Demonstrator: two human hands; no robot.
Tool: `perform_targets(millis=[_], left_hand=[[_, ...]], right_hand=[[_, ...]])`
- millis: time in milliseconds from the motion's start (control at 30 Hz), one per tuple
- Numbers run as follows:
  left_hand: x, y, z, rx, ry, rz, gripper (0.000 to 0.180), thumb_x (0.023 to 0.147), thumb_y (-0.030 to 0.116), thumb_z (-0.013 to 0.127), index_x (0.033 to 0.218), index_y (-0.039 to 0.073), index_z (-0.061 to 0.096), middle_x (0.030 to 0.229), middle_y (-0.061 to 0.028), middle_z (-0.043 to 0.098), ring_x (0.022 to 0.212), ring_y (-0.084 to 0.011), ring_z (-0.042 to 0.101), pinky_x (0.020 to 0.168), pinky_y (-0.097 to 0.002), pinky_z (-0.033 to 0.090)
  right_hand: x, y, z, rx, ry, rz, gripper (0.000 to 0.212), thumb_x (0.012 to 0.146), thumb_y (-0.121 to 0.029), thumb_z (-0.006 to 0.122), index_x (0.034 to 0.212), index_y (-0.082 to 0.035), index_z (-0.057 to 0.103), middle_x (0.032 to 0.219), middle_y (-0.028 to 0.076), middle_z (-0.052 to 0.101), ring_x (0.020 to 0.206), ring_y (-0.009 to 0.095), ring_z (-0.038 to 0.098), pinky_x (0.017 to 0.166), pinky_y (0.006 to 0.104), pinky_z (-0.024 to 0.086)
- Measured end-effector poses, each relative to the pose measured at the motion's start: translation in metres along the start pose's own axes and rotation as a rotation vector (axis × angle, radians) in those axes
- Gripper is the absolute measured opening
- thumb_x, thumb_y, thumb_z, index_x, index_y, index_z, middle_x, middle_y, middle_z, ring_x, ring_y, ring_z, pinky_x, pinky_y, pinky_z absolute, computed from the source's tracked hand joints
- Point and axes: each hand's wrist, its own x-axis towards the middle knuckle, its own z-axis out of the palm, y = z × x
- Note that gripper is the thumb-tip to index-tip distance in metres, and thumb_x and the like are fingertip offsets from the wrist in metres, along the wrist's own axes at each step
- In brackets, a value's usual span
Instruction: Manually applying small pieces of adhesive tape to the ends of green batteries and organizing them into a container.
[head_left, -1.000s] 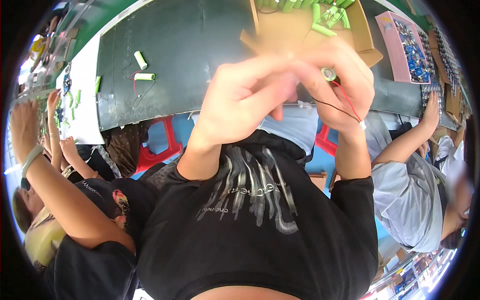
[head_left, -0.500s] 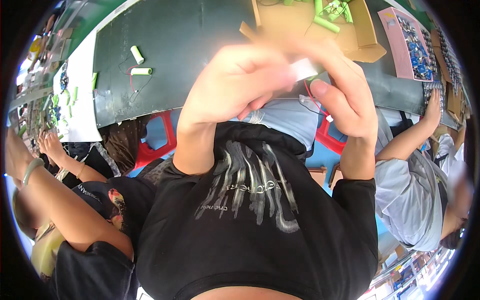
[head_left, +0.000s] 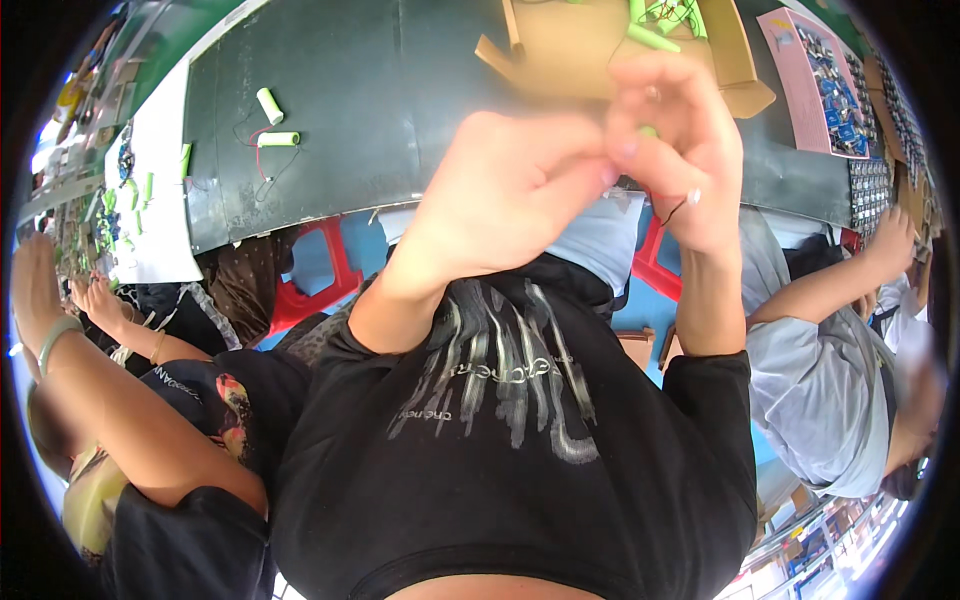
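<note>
My two hands meet over the table's near edge. My left hand (head_left: 510,195), slightly blurred, is closed, its thumb and forefinger pinched together beside the right hand's fingertips; whatever lies in the pinch is hidden. Curled fingers of my right hand (head_left: 690,165) wrap round a green battery cell (head_left: 648,131), of which only a small green bit shows. A dark wire (head_left: 676,212) hangs from that hand, with a small white connector (head_left: 693,197) against the palm. Two wired green cells (head_left: 270,106) lie apart on the dark table at the left.
A cardboard box (head_left: 560,60) with green cells (head_left: 655,38) and tangled wires stands at the back. Right of it is a pink box (head_left: 790,80) of small blue parts. Co-workers' arms (head_left: 130,400) are at the left, and another forearm (head_left: 820,285) at the right. A red stool (head_left: 320,275) is below the table.
The white piece seen between my hands is now out of sight. My left hand has turned and closed into a pinch; my right hand has moved up and its fingers have curled.
</note>
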Motion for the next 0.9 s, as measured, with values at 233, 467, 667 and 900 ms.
perform_targets(millis=[233, 467, 667, 900], left_hand=[[-0.009, 0.000, 0.000, 0.351, 0.220, 0.415, 0.005, 0.081, 0.005, 0.064, 0.080, 0.000, 0.064, 0.057, -0.0038, 0.057, 0.048, -0.0081, 0.050, 0.046, -0.0233, 0.039], [-0.016, 0.012, -0.038, -0.079, 0.553, 0.418, 0.015, 0.089, 0.003, 0.051, 0.088, -0.009, 0.060, 0.058, -0.0083, 0.055, 0.040, -0.0086, 0.043, 0.038, -0.0198, 0.030], [-0.045, 0.013, -0.075, -0.193, 0.731, 0.729, 0.021, 0.093, 0.009, 0.045, 0.093, -0.007, 0.058, 0.065, -0.0133, 0.055, 0.040, -0.0135, 0.040, 0.037, -0.0273, 0.036], [-0.063, 0.017, -0.095, -0.212, 0.555, 0.785, 0.035, 0.098, 0.024, 0.033, 0.109, -0.001, 0.055, 0.062, -0.0068, 0.054, 0.039, -0.0159, 0.044, 0.052, -0.0342, 0.040]], right_hand=[[0.002, -0.026, -0.036, 0.537, -0.327, -0.183, 0.032, 0.095, -0.024, 0.043, 0.115, 0.001, 0.048, 0.102, 0.012, 0.049, 0.065, 0.010, 0.040, 0.056, 0.0242, 0.033], [0.008, 0.022, -0.010, 0.639, -0.363, -0.120, 0.037, 0.095, -0.024, 0.047, 0.106, 0.009, 0.059, 0.094, 0.011, 0.056, 0.076, 0.016, 0.049, 0.068, 0.0300, 0.040], [0.046, 0.051, 0.084, 0.326, -0.124, 0.017, 0.025, 0.082, -0.017, 0.066, 0.099, 0.001, 0.063, 0.090, 0.010, 0.063, 0.086, 0.018, 0.059, 0.077, 0.0307, 0.048], [0.090, 0.053, 0.128, -0.646, 0.076, -0.774, 0.022, 0.081, -0.020, 0.059, 0.095, -0.005, 0.067, 0.098, 0.013, 0.065, 0.092, 0.029, 0.060, 0.086, 0.0372, 0.047]])
